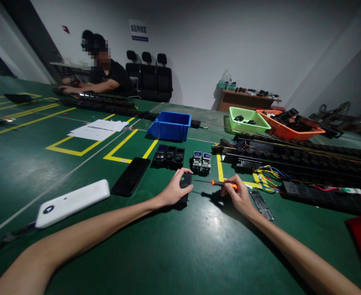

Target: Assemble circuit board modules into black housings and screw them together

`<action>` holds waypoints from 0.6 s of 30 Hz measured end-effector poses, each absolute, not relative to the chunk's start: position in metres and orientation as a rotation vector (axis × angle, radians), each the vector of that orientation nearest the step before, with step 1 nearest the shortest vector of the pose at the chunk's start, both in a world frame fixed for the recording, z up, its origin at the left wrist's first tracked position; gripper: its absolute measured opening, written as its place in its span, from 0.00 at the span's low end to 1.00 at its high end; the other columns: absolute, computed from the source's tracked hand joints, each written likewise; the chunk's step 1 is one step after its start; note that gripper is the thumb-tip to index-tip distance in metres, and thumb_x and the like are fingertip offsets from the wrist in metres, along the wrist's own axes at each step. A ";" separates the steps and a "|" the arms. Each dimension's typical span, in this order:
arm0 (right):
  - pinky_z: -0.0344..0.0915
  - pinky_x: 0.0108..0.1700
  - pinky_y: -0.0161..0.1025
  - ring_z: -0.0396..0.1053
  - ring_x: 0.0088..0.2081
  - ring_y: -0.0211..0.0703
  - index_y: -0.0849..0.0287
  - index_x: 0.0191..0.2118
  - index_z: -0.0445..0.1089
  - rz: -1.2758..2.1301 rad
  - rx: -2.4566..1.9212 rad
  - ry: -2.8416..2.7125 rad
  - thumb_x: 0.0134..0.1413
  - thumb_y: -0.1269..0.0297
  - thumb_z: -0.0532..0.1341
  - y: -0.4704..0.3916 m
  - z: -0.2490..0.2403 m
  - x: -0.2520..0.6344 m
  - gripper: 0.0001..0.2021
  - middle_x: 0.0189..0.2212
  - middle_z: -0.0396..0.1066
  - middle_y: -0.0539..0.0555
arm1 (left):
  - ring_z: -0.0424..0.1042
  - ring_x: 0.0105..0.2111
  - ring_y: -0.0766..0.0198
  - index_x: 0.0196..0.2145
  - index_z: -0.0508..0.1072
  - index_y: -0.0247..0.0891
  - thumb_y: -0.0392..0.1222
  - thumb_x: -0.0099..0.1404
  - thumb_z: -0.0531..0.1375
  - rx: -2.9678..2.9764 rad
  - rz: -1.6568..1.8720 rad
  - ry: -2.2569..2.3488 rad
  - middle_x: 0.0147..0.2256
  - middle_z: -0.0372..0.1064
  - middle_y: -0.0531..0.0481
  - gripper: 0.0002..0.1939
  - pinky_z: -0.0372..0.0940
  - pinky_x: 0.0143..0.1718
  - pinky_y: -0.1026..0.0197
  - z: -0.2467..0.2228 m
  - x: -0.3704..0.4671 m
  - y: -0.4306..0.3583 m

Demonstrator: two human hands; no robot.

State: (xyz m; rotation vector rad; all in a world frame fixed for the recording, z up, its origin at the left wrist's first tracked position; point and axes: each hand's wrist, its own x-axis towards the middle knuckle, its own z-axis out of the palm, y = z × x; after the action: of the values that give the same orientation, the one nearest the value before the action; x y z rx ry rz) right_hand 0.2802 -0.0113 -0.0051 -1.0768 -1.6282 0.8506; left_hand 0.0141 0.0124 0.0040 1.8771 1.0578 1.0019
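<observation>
My left hand (174,189) is closed round a small black plastic box (185,180) with a green dot on it, held at the table. Between the fingers of my right hand (237,194) is a screwdriver (217,183) with an orange and black handle. Its thin shaft points left at the box's right side; whether the tip touches, I cannot tell. Just beyond my left hand stand several black modules in a row (169,155). To their right are two small circuit boards with blue-white tops (202,161). A flat black piece (262,205) lies beside my right wrist.
A black phone (131,176) and a white strapped device (73,203) lie left. Behind are a blue bin (171,126), a green basket (248,119) and an orange basket (291,125). Long black rails with loose wires (291,157) stretch right. Another person (109,78) sits across the table.
</observation>
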 end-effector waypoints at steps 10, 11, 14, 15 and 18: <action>0.64 0.34 0.39 0.68 0.33 0.42 0.54 0.44 0.57 0.800 -1.100 -1.663 0.59 0.58 0.58 -0.012 -0.004 0.283 0.11 0.35 0.66 0.51 | 0.64 0.45 0.59 0.48 0.63 0.41 0.37 0.59 0.59 1.876 1.013 1.063 0.45 0.62 0.48 0.19 0.59 0.51 0.56 0.003 0.015 0.012; 0.65 0.34 0.39 0.68 0.34 0.42 0.53 0.45 0.57 0.780 -1.101 -1.659 0.58 0.58 0.59 -0.012 -0.004 0.283 0.12 0.37 0.64 0.52 | 0.64 0.45 0.59 0.48 0.63 0.41 0.37 0.59 0.59 1.876 1.012 1.064 0.44 0.62 0.48 0.19 0.59 0.51 0.56 0.004 0.015 0.012; 0.64 0.34 0.39 0.67 0.33 0.41 0.54 0.43 0.58 0.772 -1.099 -1.653 0.59 0.58 0.59 -0.013 -0.006 0.283 0.11 0.37 0.63 0.52 | 0.64 0.45 0.59 0.48 0.63 0.41 0.37 0.58 0.59 1.876 1.007 1.070 0.44 0.62 0.48 0.19 0.59 0.51 0.56 0.005 0.015 0.012; 0.64 0.34 0.39 0.66 0.32 0.41 0.54 0.42 0.59 0.782 -1.097 -1.651 0.59 0.58 0.58 -0.013 -0.006 0.283 0.10 0.35 0.64 0.51 | 0.64 0.45 0.59 0.48 0.63 0.41 0.36 0.58 0.59 1.874 1.008 1.071 0.44 0.62 0.48 0.19 0.59 0.51 0.56 0.005 0.015 0.012; 0.63 0.33 0.39 0.66 0.30 0.41 0.54 0.41 0.59 0.819 -1.093 -1.637 0.60 0.58 0.57 -0.014 -0.006 0.283 0.09 0.30 0.66 0.49 | 0.64 0.46 0.59 0.48 0.63 0.41 0.36 0.58 0.59 1.866 1.007 1.069 0.45 0.62 0.48 0.19 0.59 0.52 0.55 0.005 0.015 0.011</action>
State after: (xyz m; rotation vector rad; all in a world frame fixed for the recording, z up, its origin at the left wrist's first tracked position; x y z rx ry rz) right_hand 0.2826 -0.0140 -0.0057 -1.0933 -1.6368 0.8188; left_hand 0.0150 0.0111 0.0053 1.8662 1.0687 1.0073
